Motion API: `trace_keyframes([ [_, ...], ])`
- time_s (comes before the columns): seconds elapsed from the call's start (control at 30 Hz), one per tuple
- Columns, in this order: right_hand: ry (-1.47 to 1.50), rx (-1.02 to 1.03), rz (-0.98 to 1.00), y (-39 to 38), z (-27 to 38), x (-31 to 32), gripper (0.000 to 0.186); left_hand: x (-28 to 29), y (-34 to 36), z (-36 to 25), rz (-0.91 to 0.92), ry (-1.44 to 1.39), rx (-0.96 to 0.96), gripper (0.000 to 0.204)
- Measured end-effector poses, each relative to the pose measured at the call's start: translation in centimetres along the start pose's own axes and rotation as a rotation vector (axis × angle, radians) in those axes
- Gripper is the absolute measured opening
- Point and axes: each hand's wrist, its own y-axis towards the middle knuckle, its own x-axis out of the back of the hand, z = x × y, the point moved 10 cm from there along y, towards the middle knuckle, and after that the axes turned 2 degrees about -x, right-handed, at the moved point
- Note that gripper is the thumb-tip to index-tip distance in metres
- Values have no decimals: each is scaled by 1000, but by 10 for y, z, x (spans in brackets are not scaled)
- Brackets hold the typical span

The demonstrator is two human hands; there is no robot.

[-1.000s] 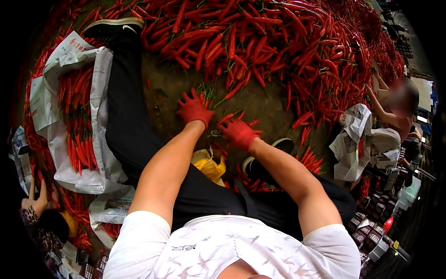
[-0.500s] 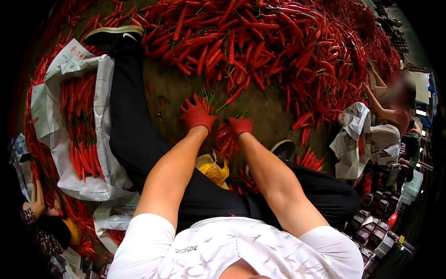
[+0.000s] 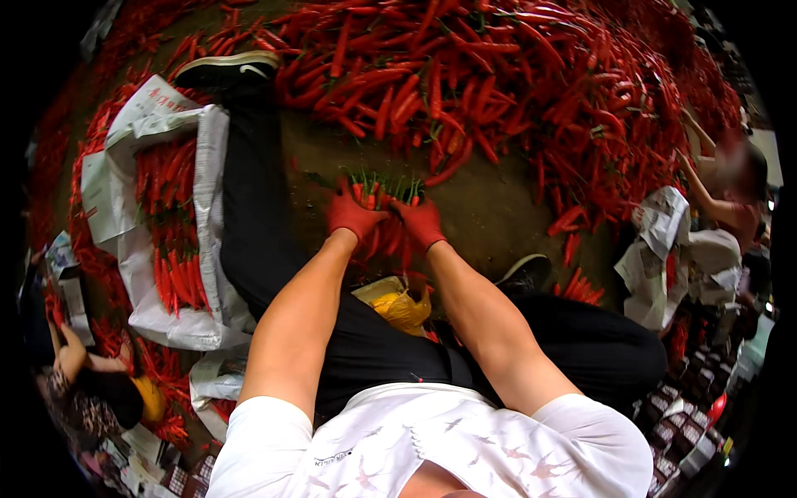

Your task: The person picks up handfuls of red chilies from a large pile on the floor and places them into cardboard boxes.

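Observation:
Both my hands wear red gloves and meet around a bunch of red chili peppers on the floor between my legs. My left hand is closed on the bunch's left side, its thumb pointing inward. On the right side my right hand presses in, its thumb close to the left one. Green stems stick up in a row beyond the fingers, and the pepper bodies hang toward me. The palms hide part of the bunch. A yellow plastic bag lies just below it.
A large heap of chili peppers spreads ahead. A white paper-lined box with stacked peppers stands left of my outstretched leg. A small pepper pile lies by my right shoe. Other people sit at the right and lower left.
My right hand has moved up beside the left, and both now close around the bunch with stems lined up. The whole view has shifted slightly, putting things farther right.

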Motion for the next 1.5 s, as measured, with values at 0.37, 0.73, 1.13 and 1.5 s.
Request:
trace_keyframes([
  [0.37, 383, -132, 414, 15, -15, -41, 30, -46, -14, 22, 146, -1097, 74, 101],
  [0.73, 465, 273, 625, -101, 207, -82, 38, 187, -77, -64, -77, -791, -234, 126],
  [1.13, -295, 261, 581, -200, 282, -370, 47, 389, -14, 204, 173, -1003, -145, 66],
  [1.5, -577, 458, -34, -54, 219, 19, 38, 355, 22, 253, 62, -450, -280, 65],
])
